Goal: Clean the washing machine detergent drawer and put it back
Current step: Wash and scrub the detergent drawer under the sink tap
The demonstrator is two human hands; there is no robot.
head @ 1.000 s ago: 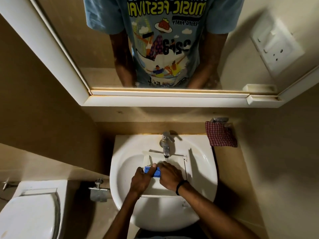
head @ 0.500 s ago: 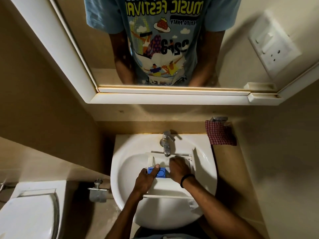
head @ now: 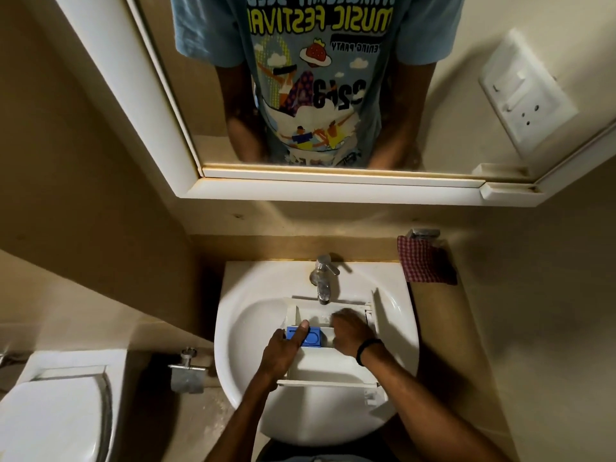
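White plastic: detergent drawer (head: 333, 365) lies in the basin (head: 240, 328), rear end under the tap (head: 322, 278), handy for rinsing.
Left hand (head: 283, 351): grips the drawer's side, thumb on blue insert (head: 313, 338), steadying.
Right hand (head: 350, 331): blurred in rear compartment, probably scrubbing; grip unclear.

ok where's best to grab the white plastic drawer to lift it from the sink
Probably the left wall of the white plastic drawer, from the left: it lies in the white ceramic sink with that wall exposed, where the left hand grips it.

drawer (head: 330, 365) lies in the sink (head: 237, 315) (under the tap (head: 322, 278)), toilet (head: 50, 415) left.
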